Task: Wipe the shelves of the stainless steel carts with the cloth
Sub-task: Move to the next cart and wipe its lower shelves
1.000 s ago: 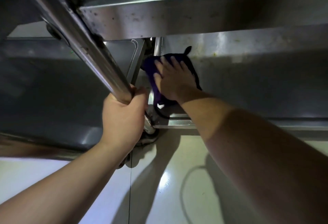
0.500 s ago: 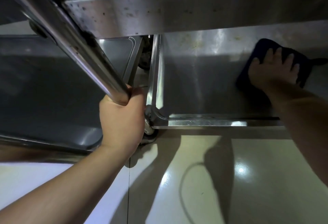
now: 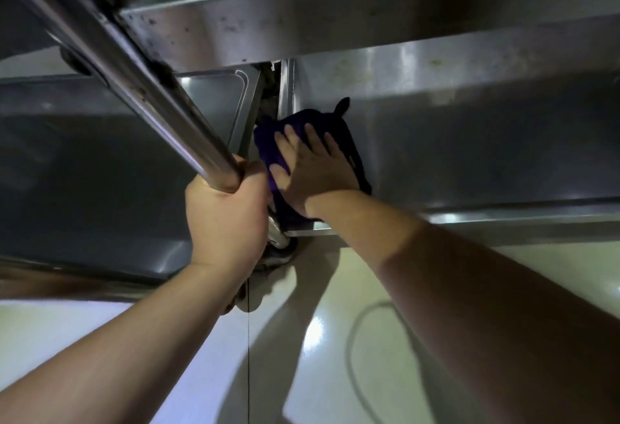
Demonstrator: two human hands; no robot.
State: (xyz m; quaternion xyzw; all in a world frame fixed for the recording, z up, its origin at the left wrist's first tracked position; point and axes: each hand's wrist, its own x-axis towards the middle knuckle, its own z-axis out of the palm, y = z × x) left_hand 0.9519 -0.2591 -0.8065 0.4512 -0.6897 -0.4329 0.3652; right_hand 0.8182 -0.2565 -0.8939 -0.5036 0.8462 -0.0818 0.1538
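A dark purple cloth (image 3: 268,141) lies at the near left corner of the bottom steel shelf (image 3: 469,148) of the right-hand cart. My right hand (image 3: 312,165) presses flat on the cloth, fingers spread. My left hand (image 3: 224,215) is wrapped around the cart's shiny upright post (image 3: 144,88) at the corner. The shelf above (image 3: 302,31) hangs over both and hides the back of the bottom shelf.
A second steel cart's bottom shelf (image 3: 100,162) sits to the left, a narrow gap apart. A caster (image 3: 275,252) shows under the post. The glossy tiled floor (image 3: 318,356) lies in front, with arm shadows on it.
My right hand slid the cloth from the shelf's right side back to its left corner, beside the post. My left hand kept its grip on the post.
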